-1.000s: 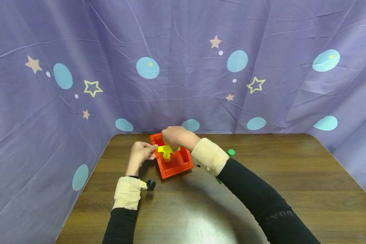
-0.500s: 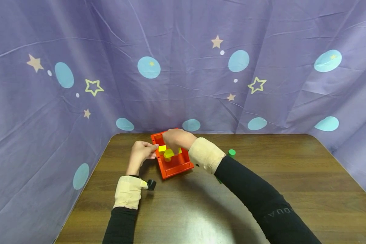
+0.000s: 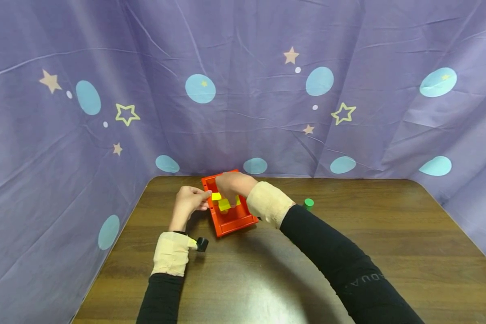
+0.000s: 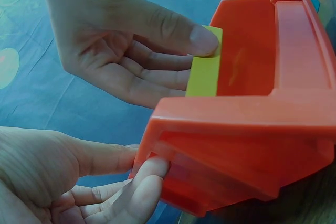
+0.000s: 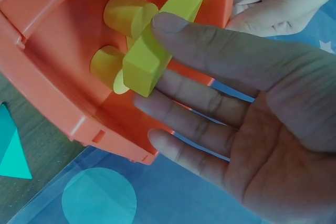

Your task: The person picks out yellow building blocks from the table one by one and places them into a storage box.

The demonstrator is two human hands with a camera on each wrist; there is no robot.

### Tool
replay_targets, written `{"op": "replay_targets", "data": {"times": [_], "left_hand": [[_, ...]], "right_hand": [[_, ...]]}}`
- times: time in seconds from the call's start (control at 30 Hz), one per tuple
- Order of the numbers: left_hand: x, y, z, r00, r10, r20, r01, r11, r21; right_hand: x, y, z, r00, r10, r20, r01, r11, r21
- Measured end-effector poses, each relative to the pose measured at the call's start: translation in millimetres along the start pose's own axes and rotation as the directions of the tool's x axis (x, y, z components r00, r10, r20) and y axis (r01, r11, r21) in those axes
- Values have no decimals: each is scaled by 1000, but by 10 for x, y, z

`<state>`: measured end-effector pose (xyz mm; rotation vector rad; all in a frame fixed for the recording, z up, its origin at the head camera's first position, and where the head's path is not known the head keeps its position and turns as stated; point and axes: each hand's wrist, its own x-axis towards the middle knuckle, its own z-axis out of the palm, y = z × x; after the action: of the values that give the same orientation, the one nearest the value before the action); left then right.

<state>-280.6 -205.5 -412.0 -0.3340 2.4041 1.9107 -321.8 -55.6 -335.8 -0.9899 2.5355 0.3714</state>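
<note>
A red plastic bin (image 3: 236, 225) stands at the back of the table. My left hand (image 3: 189, 204) pinches its left rim between thumb and fingers; the left wrist view shows these fingers (image 4: 149, 174) on the outer wall. Over the bin's inside is my right hand (image 3: 236, 184), pinching a long yellow rectangular block (image 5: 163, 43) between thumb and fingertips. Two yellow cylinders (image 5: 107, 69) lie beside or under that block, against the red floor of the bin. Another yellow piece (image 3: 216, 196) shows near the left rim in the head view. The right hand hides part of the bin.
A green cylinder (image 3: 308, 204) stands on the wooden table (image 3: 368, 225) right of the bin. A teal triangular piece (image 5: 11, 148) lies by the bin in the right wrist view. A purple curtain (image 3: 235, 112) hangs behind the table.
My right hand has brought the long yellow block slightly nearer, over a yellow cylinder that showed more fully before. My left hand keeps its hold on the bin's rim.
</note>
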Motion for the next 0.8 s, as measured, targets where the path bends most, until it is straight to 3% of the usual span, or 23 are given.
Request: {"op": "replay_targets", "data": {"times": [0.27, 0.8], "left_hand": [[6, 24, -1, 1000, -20, -7, 20, 1000, 18], [-10, 10, 7, 1000, 3, -15, -2, 999, 47]], "right_hand": [[41, -22, 73, 1000, 12, 11, -13, 1000, 19], [35, -81, 204, 1000, 21, 22, -22, 1000, 19]]}}
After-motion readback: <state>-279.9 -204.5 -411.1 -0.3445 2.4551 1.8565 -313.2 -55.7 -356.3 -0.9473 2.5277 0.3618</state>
